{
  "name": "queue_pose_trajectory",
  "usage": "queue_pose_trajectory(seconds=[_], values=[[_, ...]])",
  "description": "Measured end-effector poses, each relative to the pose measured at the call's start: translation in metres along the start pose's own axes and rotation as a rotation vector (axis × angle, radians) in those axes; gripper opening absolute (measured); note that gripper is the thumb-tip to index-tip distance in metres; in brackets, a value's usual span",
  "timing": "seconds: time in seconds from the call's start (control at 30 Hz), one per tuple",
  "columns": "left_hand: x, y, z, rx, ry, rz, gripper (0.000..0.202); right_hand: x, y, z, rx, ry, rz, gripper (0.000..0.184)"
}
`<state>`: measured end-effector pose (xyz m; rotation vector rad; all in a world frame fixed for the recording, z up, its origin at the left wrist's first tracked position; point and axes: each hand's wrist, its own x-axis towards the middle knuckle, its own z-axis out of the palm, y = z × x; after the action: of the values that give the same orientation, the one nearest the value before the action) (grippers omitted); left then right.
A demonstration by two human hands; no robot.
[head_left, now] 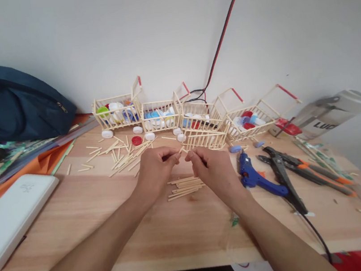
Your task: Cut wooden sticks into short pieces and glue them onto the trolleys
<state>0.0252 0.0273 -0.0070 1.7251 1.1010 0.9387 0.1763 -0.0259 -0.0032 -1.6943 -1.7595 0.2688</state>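
A bundle of sticks (184, 188) lay on the wooden table (142, 245), its right ends hidden by the right hand (210, 167). Just beyond the bundle, the left hand (156, 168) was pinched at the fingertips on a small stick (180, 150); the right hand's thumb and finger were pressed together close beside it, though whether they gripped anything could not be told. Past the bundle, behind the hands, a slatted frame (206, 140) stood nearest the right hand. Farther back than the bundle, four little stick carts (158, 104) filled with bottle caps (155, 115) stood in a row, crowding the space ahead of the fingers. Loose sticks (120, 162) were strewn beyond the bundle and to its left, a red cap (137, 140) among them. Well left of the bundle lay a white power bank (19, 218), with orange paper (44, 162) and a dark blue bag (15, 97) farther back. To the bundle's right, past the right hand, a blue glue gun (249, 175) lay against black pliers (283, 174), with orange-handled pliers (322, 176) beyond them. A grey carton (327, 116) leaned far behind the bundle on the right.
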Motion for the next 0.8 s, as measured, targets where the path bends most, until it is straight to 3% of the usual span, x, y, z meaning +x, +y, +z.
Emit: queue_pose_trajectory(seconds=[0.47, 0.8], values=[[-0.0005, -0.0046, 0.0010, 0.015, -0.012, 0.008, 0.017, -0.0011, 0.0014, 0.0006, 0.002, -0.035, 0.010, 0.025], [0.0006, 0.0001, -0.0041, 0.027, -0.093, -0.004, 0.016, -0.0009, 0.0012, 0.0001, 0.015, -0.061, 0.013, 0.027]])
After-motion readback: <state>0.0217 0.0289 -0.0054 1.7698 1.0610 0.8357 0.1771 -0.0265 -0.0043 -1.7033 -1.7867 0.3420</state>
